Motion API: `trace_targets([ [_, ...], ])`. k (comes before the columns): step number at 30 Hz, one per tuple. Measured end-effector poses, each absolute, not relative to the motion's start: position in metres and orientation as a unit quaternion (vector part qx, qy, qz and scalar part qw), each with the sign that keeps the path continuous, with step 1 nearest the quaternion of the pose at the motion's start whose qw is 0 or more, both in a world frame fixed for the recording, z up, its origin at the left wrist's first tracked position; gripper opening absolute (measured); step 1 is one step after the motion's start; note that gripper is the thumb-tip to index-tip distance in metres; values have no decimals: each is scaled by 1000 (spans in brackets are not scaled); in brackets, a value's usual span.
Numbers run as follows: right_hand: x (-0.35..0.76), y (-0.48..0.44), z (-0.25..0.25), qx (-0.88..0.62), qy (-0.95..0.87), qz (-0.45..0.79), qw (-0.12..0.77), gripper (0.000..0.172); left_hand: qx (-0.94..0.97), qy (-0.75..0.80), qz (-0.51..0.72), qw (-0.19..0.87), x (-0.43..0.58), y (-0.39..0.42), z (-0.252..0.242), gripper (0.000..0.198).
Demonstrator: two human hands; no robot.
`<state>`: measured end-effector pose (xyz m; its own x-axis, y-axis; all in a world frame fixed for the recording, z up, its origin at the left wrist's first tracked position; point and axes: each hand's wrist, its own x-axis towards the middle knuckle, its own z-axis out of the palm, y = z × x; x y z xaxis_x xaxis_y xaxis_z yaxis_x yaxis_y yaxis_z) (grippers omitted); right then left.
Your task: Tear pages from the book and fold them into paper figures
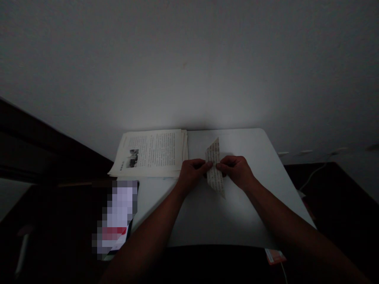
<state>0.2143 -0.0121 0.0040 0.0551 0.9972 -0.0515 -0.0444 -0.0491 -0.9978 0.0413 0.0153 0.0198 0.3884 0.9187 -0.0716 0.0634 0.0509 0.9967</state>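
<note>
A folded sheet of printed paper [215,179] is held up above the white table, narrow and pointed at its top and bottom ends. My left hand [194,173] pinches its left edge, thumb on the near face. On the opposite edge, my right hand [237,169] pinches it in the same way, thumb in front. Both hands are closed on the paper, with their other fingers partly hidden behind it or curled under. Lines of small print cover the side that faces me.
A stack of printed pages [154,152] lies at the table's back left against the wall [189,71]. A phone with a blurred screen [121,209] is at the left edge of the white table [242,221]. A cable [315,173] runs at the right.
</note>
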Motion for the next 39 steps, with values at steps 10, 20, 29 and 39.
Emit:
trace_targets([
  [10,214,-12,1,-499,-456,534,508,21,585,426,405,559,43,12,17,31],
  [20,210,-14,8,-506,-471,531,490,21,559,442,450,539,45,11,18,30],
  [29,206,-16,14,-519,-477,533,468,21,545,436,474,537,46,9,16,26],
  [39,204,-18,16,-509,-481,548,458,23,530,426,500,536,46,9,14,27],
])
